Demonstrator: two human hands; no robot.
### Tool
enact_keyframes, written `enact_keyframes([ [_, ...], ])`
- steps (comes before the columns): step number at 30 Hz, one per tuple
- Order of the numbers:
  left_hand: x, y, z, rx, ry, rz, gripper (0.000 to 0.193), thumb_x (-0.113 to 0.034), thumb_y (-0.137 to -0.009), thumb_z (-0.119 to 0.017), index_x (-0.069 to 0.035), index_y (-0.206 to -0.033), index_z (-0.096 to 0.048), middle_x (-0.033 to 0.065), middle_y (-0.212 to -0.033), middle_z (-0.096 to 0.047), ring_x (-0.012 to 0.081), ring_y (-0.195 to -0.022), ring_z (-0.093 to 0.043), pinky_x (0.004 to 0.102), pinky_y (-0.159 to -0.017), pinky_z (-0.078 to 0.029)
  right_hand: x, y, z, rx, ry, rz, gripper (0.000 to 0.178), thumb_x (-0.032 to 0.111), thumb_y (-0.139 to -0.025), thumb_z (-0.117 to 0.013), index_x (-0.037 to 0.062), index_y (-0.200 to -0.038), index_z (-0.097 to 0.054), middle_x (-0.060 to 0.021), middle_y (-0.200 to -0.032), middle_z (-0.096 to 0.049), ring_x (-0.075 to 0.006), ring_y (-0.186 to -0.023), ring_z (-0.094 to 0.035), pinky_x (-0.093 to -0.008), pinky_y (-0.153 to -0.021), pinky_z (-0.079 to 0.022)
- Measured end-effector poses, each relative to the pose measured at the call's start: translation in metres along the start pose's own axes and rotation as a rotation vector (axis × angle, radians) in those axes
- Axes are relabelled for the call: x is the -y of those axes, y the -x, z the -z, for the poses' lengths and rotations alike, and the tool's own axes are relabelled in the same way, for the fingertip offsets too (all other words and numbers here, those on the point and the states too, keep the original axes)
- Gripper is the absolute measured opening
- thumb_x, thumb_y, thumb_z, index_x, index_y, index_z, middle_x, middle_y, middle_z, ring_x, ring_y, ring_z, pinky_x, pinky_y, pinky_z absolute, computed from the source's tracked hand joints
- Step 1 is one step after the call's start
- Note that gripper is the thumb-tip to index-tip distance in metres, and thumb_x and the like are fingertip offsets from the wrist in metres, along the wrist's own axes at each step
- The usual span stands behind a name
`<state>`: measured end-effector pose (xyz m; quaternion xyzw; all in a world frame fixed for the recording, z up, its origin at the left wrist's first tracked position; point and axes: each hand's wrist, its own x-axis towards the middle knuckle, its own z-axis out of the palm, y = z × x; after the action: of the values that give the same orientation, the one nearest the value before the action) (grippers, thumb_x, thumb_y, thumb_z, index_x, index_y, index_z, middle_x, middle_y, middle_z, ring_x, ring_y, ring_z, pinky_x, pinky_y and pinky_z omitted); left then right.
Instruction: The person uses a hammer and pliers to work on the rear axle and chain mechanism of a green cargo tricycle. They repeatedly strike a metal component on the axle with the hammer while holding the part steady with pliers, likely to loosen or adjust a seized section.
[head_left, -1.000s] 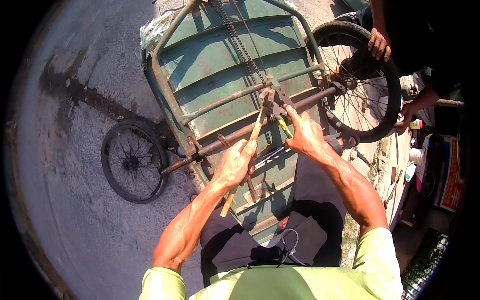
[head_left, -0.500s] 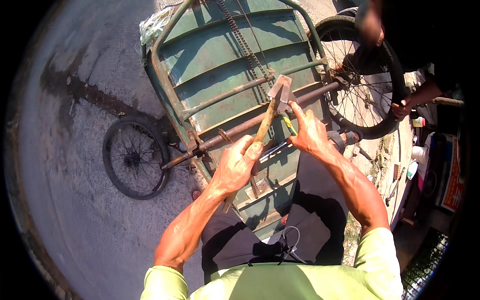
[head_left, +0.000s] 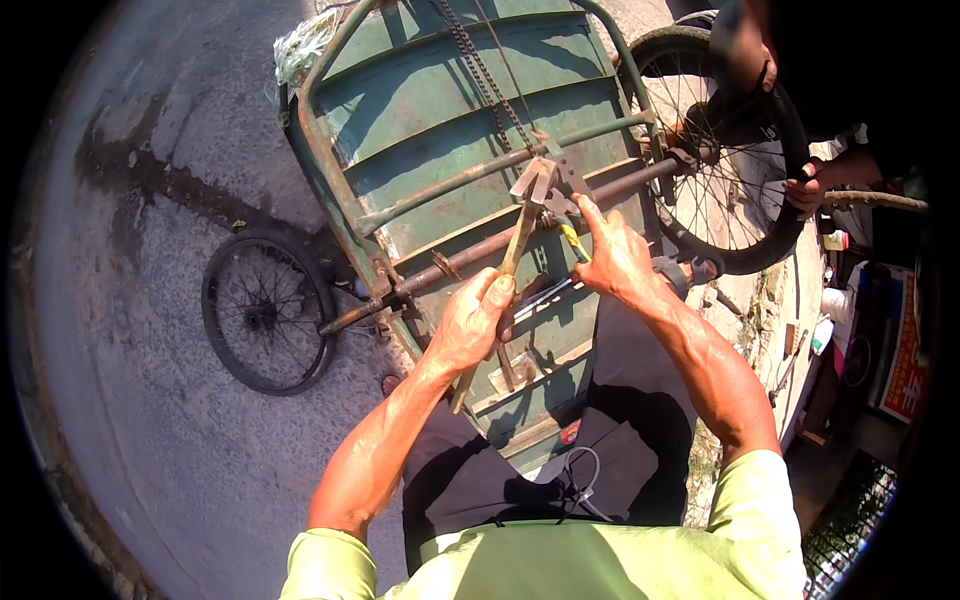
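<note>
My left hand (head_left: pixel 472 315) is closed round the wooden handle of a hammer (head_left: pixel 522 238). Its metal head (head_left: pixel 535 180) is above the rusty axle (head_left: pixel 500 240) of an overturned green cart (head_left: pixel 440 120). Close by on the right, my right hand (head_left: pixel 615 258) grips yellow-and-black-handled pliers (head_left: pixel 572 240), with the index finger stretched toward their grey metal end. That end is beside the hammer head, over a metal bracket on the cart frame. The hammer partly covers the bracket, and I cannot tell whether the pliers clamp anything.
Spoked wheels stand at the axle's left (head_left: pixel 265 315) and right (head_left: pixel 715 150) ends. Another person's hand (head_left: pixel 805 190) touches the right wheel's tyre. A chain (head_left: pixel 480 75) runs along the cart's underside. Containers (head_left: pixel 838 303) and a red sign (head_left: pixel 902 355) are at far right.
The hammer head has shifted left, away from my right hand, and more of the pliers' metal end shows. Both hands keep their hold. The view has shifted slightly.
</note>
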<state>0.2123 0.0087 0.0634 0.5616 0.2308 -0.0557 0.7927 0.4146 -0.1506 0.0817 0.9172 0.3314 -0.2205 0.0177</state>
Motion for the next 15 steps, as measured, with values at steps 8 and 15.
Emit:
enact_keyframes([
  [8,-0.017,0.003,0.002,-0.009,0.000,-0.019,0.061,-0.066,-0.101,-0.048,-0.005,-0.098,-0.056,0.0015,-0.063,-0.057,0.0092,-0.049,-0.051,0.0275,-0.045,-0.039,-0.002,-0.001,-0.002,-0.011,0.022,-0.006,0.100,0.017,-0.071,-0.082,0.0259,-0.156,-0.031,-0.0277,-0.110,-0.060,-0.0478,-0.099,-0.067,-0.0530,-0.085,-0.056],
  [15,-0.005,-0.012,0.005,0.000,0.160,0.191,0.058,-0.060,-0.104,-0.046,-0.003,-0.104,-0.052,0.0027,-0.060,-0.053,0.0095,-0.039,-0.044,0.0242,-0.037,-0.037,-0.004,-0.001,-0.003,-0.024,0.021,0.016,0.098,0.015,-0.071,-0.079,0.0263,-0.156,-0.032,-0.0283,-0.110,-0.060,-0.0487,-0.098,-0.067,-0.0535,-0.084,-0.056],
])
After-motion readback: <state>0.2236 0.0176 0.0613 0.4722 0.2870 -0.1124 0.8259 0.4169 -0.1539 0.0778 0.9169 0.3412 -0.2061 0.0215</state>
